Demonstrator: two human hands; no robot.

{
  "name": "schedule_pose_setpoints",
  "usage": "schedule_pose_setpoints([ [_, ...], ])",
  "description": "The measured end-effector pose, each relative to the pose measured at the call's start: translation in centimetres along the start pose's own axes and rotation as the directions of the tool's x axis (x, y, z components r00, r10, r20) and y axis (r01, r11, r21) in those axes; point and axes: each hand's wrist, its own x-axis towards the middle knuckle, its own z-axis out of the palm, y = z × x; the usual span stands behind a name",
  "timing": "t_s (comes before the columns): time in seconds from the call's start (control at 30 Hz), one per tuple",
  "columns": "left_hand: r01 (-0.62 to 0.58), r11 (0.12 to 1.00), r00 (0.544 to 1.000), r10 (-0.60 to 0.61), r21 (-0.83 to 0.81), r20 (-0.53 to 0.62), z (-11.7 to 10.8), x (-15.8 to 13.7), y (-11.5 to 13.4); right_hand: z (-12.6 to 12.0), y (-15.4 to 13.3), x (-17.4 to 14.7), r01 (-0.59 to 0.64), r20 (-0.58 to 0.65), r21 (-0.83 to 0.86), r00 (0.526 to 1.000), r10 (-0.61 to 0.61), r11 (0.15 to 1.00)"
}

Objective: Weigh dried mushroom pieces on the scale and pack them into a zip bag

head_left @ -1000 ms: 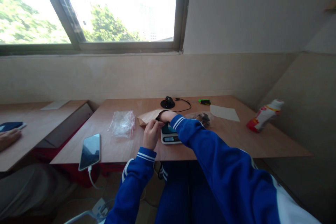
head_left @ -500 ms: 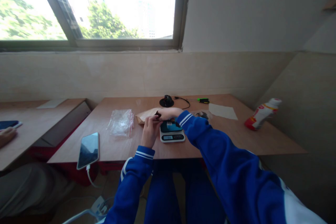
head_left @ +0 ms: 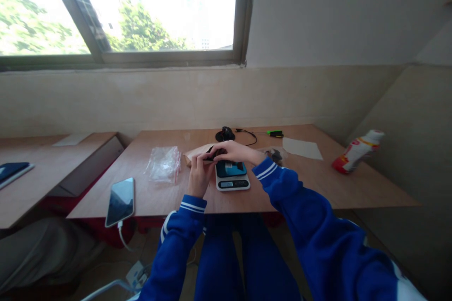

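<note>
A brown paper bag (head_left: 195,154) lies tilted on the desk, its dark mouth facing right. My left hand (head_left: 199,174) is closed on the near edge of that mouth, fingers pinched. Over the mouth, my right hand (head_left: 235,151) curls its fingers onto the bag's rim; the fingertips are partly hidden. Just below it stands a white digital scale (head_left: 245,184) with a lit display. On the scale rests a blue flat item (head_left: 231,169) with a small white label.
Clear plastic bags (head_left: 162,164) and a phone on a cable (head_left: 120,201) lie at left. Behind are a black round-based object (head_left: 225,134), a black cable (head_left: 252,135) and a green-black screwdriver (head_left: 274,133). Rightward are a paper sheet (head_left: 302,148) and a red-white bottle (head_left: 356,153).
My right hand has drawn back right and up from the bag's mouth, showing more of its fingers. The left hand keeps its hold. A neighbour's hand at far left has gone out of view.
</note>
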Motion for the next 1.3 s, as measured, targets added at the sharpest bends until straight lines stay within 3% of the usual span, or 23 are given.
schedule_pose_setpoints([
  [0.1,0.023,1.000,1.000,-0.023,-0.009,0.002,-0.1,0.2,-0.2,0.1,-0.8,-0.8,0.006,-0.169,0.132,0.986,0.017,0.991],
  [0.27,0.086,0.996,0.995,-0.086,-0.002,0.042,-0.4,0.8,-0.7,0.4,-2.1,-4.9,-0.005,-0.394,0.300,0.910,0.129,0.954],
  [0.37,0.107,0.994,0.992,-0.108,0.016,0.071,-0.3,1.6,-1.0,2.0,-0.6,-7.6,-0.074,-0.378,0.353,0.901,0.214,0.933],
  [0.43,0.102,0.994,0.992,-0.104,0.030,0.067,-0.2,2.2,-1.2,3.7,1.4,-8.5,-0.182,-0.353,0.290,0.892,0.282,0.940],
  [0.53,0.099,0.994,0.994,-0.101,0.047,0.046,0.0,2.9,-1.5,6.1,4.7,-8.3,-0.272,-0.319,0.203,0.890,0.326,0.941],
  [0.67,0.092,0.995,0.992,-0.096,0.047,0.077,0.0,3.7,-2.0,7.6,7.3,-6.4,-0.246,-0.221,0.135,0.937,0.271,0.960],
  [0.8,0.060,0.979,0.993,-0.078,0.197,0.086,-0.2,4.8,-2.9,7.1,8.3,-5.2,-0.225,-0.164,-0.003,0.961,0.222,0.974],
  [1.0,0.055,0.943,0.998,-0.056,0.329,-0.007,-0.6,6.2,-4.4,5.4,7.9,-7.0,-0.159,-0.264,-0.081,0.956,0.132,0.984],
  [1.13,0.096,0.929,0.994,-0.073,0.357,-0.077,-0.8,6.0,-4.6,3.6,6.3,-8.4,-0.187,-0.379,-0.110,0.916,0.133,0.976],
  [1.3,0.100,0.918,0.995,-0.083,0.384,-0.060,-0.7,5.6,-4.5,1.5,3.2,-8.1,-0.152,-0.505,-0.119,0.860,0.072,0.981],
])
